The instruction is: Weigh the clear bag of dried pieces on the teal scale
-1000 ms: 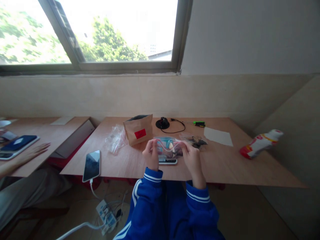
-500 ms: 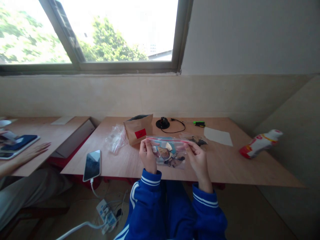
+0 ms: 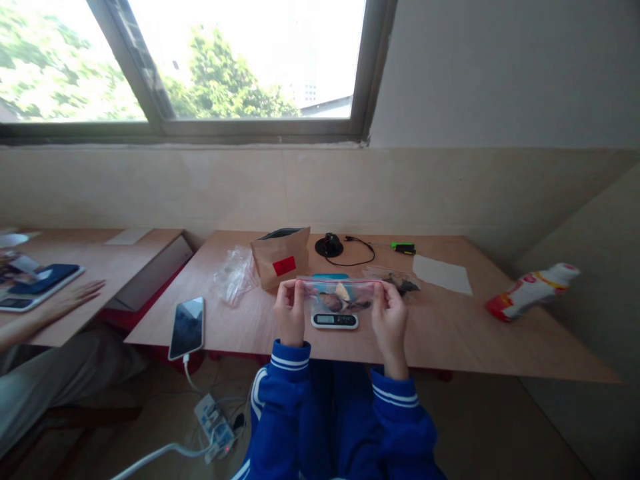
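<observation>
Blue sleeves at the surface's (image 3: 450, 347) near edge, left hand (image 3: 289, 315) and right hand (image 3: 389, 319) pinching the top corners of a clear zip bag (image 3: 340, 297) — held over a small scale (image 3: 335, 321), brown paper bag (image 3: 281, 258) behind, bare wood open to the right — phone (image 3: 187, 327) near the left edge.

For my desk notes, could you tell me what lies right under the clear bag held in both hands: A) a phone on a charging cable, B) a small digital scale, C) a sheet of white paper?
B: the small digital scale lies beneath the clear bag.
</observation>
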`<action>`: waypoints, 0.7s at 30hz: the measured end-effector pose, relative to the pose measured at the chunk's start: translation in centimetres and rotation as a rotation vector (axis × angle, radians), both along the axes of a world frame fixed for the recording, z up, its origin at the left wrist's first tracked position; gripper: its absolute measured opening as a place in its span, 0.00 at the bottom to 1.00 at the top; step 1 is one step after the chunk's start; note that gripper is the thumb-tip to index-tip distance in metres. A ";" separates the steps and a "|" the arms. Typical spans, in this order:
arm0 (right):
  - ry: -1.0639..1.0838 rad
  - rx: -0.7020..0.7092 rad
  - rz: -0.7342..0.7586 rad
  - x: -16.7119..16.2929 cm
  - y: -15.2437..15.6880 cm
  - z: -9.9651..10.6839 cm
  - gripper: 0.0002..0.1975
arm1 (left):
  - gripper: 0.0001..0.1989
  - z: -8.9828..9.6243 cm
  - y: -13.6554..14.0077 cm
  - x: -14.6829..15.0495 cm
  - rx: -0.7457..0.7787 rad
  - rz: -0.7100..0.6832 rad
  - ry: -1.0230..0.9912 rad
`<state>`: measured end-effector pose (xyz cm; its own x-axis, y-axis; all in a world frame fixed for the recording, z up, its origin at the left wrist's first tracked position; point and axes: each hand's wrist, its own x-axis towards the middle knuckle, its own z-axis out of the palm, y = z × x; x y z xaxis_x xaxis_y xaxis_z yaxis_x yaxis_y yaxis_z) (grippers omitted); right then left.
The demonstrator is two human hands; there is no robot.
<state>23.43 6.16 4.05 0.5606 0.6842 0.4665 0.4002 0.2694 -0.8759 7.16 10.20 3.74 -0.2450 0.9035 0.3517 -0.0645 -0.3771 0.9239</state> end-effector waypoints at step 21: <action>0.133 -0.013 0.279 -0.6 -0.7 0.8 0.11 | 0.19 1.0 -0.5 0.3 -0.007 0.013 -0.090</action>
<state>22.86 5.46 4.80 0.4056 0.8259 0.3916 0.1941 0.3408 -0.9199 7.49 9.67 4.69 -0.2871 0.9025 0.3210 -0.1428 -0.3717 0.9173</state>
